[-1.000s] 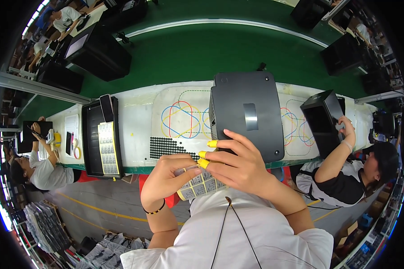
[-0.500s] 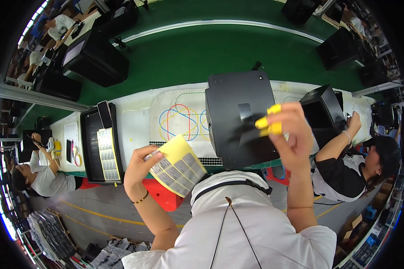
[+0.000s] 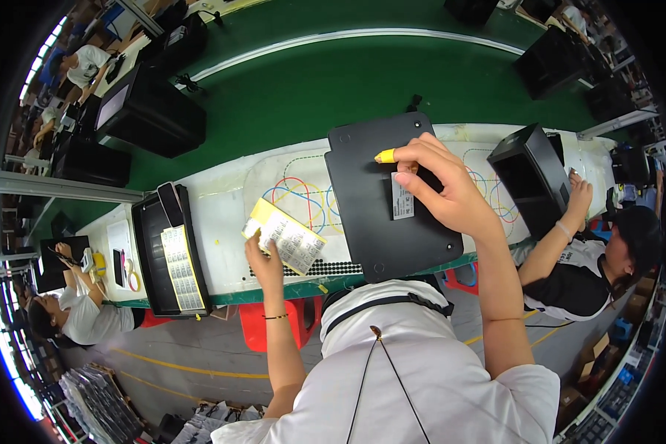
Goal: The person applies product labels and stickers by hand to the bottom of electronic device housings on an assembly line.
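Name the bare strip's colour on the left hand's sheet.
Yellow; the bare strip shows best in the head view.

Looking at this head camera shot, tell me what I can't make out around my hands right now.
All in the head view:
- Upper right part of the grey label: covered by the right hand.
- Underside of the black device: hidden by its own body.
- Whatever is under the sheet of labels at the left hand: hidden by the sheet.
- Print on that sheet: too small.

Even, fairly bright indoor light, harsh white-blue glare at far left, strong fisheye curvature toward dark corners.
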A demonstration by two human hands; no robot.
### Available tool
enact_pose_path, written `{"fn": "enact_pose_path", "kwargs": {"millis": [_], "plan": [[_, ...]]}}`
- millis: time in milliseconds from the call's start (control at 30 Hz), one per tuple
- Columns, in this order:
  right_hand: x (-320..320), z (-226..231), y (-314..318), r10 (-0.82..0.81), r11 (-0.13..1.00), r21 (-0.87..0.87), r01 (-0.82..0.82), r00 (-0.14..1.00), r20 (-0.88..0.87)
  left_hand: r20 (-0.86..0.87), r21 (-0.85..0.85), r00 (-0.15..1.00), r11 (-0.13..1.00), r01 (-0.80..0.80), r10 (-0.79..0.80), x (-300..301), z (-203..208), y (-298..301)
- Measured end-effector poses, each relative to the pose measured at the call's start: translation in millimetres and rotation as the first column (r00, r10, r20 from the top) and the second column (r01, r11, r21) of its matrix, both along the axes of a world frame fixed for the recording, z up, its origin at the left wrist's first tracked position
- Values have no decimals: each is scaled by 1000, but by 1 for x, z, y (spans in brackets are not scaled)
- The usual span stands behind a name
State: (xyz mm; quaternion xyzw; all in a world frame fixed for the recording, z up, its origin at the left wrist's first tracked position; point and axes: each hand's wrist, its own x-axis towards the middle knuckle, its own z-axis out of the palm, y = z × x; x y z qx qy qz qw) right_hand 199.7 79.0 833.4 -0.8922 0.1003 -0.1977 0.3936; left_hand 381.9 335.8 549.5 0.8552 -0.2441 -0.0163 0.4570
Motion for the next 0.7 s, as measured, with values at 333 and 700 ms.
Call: {"fn": "enact_pose_path", "kwargs": {"millis": [333, 700], "plan": [[4, -6, -2, -39, 999, -25, 39, 999, -10, -21, 39, 975, 974, 223, -222, -36, 4, -26], [5, -8, -6, -41, 996, -75, 39, 999, -30, -43, 77, 976, 973, 218, -215, -22, -1, -25]]}}
